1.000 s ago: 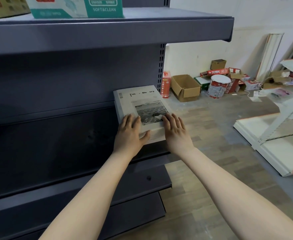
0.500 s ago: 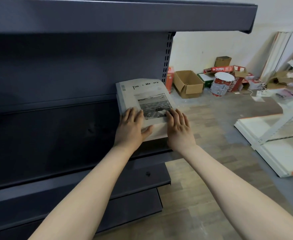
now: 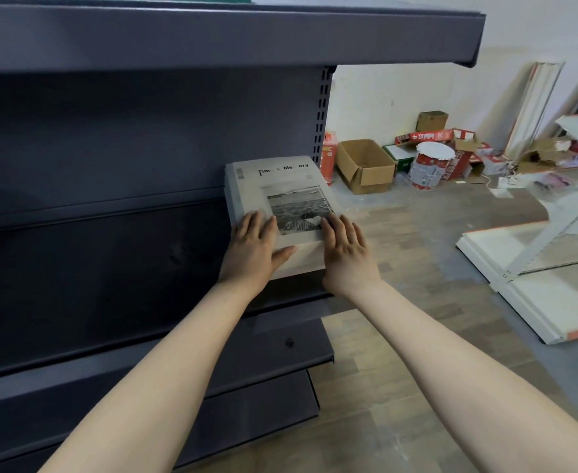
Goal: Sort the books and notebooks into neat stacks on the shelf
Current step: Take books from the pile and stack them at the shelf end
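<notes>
Reaching up from the bottom of the frame, 2 bare forearms are being held out toward the dark shelf (image 3: 110,268). At centre, the left hand (image 3: 250,249) and right hand (image 3: 347,257) are being pressed flat, fingers straight and grasping nothing, on the near end of the book stack (image 3: 280,186). The stack is being supported by the shelf's right end. At upper right, a cardboard box (image 3: 366,165) and a bucket (image 3: 431,165) are being shown on the floor.

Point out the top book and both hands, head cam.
Pale grey book with black-and-white photo cover (image 3: 277,186): head view, cover under the title.
Left hand (image 3: 251,250): head view, back of the hand.
Right hand (image 3: 347,256): head view, back of the hand.
</notes>
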Demonstrator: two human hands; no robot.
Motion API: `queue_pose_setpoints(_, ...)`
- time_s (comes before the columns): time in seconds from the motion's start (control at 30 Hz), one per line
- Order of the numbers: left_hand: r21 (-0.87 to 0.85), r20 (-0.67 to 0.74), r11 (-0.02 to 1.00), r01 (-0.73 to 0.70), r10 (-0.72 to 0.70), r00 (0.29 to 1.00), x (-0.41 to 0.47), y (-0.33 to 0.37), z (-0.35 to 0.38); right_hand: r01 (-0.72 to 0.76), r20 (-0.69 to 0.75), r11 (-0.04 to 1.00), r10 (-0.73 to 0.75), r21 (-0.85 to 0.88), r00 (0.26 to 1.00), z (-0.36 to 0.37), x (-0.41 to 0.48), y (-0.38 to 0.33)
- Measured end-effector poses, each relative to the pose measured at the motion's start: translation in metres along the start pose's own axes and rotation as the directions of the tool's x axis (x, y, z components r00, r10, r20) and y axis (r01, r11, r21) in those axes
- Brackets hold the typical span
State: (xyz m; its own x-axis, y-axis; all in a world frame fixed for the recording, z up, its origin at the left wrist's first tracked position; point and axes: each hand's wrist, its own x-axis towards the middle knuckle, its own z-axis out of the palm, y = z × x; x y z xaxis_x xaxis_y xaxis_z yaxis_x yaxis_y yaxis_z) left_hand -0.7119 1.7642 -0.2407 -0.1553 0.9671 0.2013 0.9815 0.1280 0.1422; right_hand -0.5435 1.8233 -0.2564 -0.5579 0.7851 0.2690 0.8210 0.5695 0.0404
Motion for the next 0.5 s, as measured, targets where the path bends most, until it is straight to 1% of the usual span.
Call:
queue_pose_setpoints(0.1,-0.003,0.084,1.0,0.006,-0.006,0.996,0.001,0.001,-0.007,-0.004,0.123,1.0,0.003,0.009,0.992,-0.015,0.001,0.001)
queue_pose_setpoints(0.17,-0.029,0.159,0.999,0.013,-0.009,0.987,0.0,0.002,-0.015,-0.043,0.213,0.997,0.029,0.063,0.977,-0.029,0.003,0.002)
queue_pose_setpoints(0.23,-0.071,0.225,0.996,0.061,-0.044,0.973,-0.004,0.002,-0.024,-0.09,0.269,0.992,0.065,0.083,0.961,-0.041,0.001,0.0)
queue_pose_setpoints(0.27,-0.097,0.245,0.991,0.096,-0.069,0.967,-0.009,0.0,-0.028,-0.103,0.255,0.992,0.082,0.071,0.964,-0.045,-0.002,-0.001)
queue_pose_setpoints(0.3,-0.122,0.256,0.985,0.124,-0.089,0.962,-0.014,-0.004,-0.03,-0.105,0.211,0.993,0.092,0.053,0.973,-0.047,-0.008,-0.002)
queue_pose_setpoints(0.37,-0.13,0.272,0.981,0.141,-0.101,0.957,-0.027,-0.015,-0.031,-0.074,0.126,0.997,0.073,0.003,0.989,-0.047,-0.021,-0.007)
queue_pose_setpoints(0.5,-0.018,0.313,0.989,0.144,-0.131,0.941,-0.054,-0.048,-0.033,0.027,0.148,0.998,-0.019,-0.049,0.989,-0.045,-0.039,-0.021)
